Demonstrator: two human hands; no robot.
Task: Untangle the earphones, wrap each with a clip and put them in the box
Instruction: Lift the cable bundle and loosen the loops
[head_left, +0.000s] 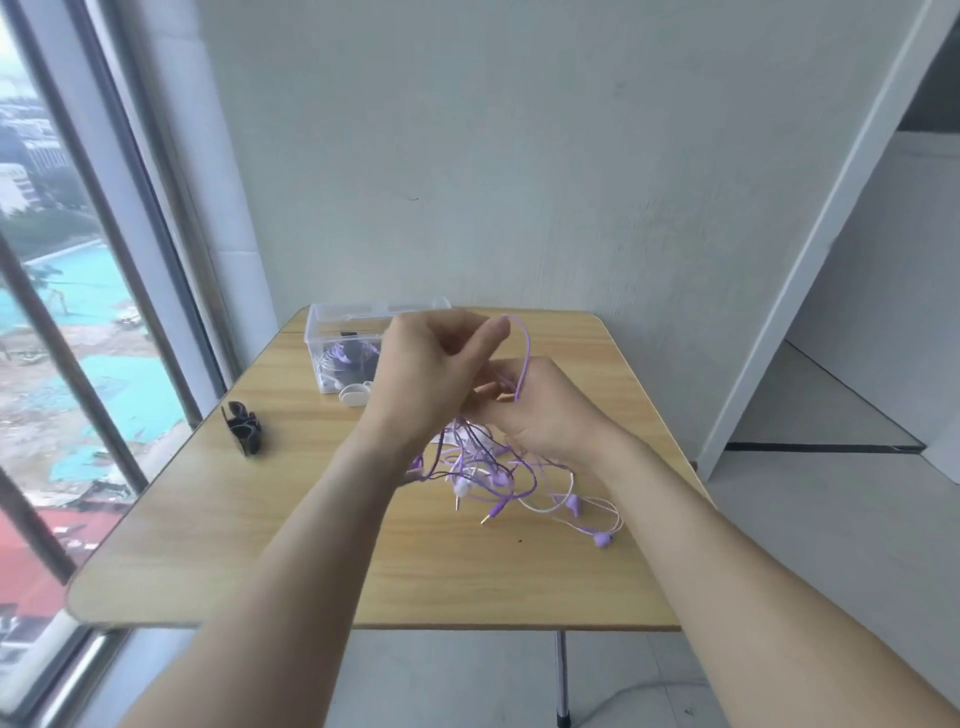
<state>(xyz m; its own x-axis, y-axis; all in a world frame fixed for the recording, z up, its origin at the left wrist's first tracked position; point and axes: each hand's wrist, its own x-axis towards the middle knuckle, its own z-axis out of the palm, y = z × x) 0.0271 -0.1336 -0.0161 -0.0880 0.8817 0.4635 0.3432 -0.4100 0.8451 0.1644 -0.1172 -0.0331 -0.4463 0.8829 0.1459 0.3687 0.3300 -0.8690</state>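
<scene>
Two bare hands are working above a light wooden table with rounded corners (291, 545). The left hand (426, 371) is curling its fingers and pinching the upper end of a lilac earphone cord (527, 353) between thumb and forefinger. From that pinch the cord is arching up and over to the right, then running almost straight down, so its visible long axis is standing close to vertical, with its free tip pointing down toward the right hand (540, 415). The right hand is sitting just right of and below the left, its fingers curling around a bundle of cords; exactly which strands it is gripping cannot be told.

Below both hands, a tangle of lilac and white earphones (488, 478) is hanging from the grip and spreading onto the middle of the table, trailing toward the near right. Two gold-tipped plugs (491, 514) are showing at its near edge, both pointing down toward the near left. At least three lilac earbuds are lying at the right side of the tangle; the number of separate earphones cannot be counted.

One clear plastic rectangular box (322, 332) is standing at the far left of the table, partly behind the left hand, with dark and lilac items lying inside. One white oval clip (354, 396) is lying just beside its near wall. One small heap of black clips (243, 428) is lying well apart, near the left edge by the window (78, 312).
</scene>
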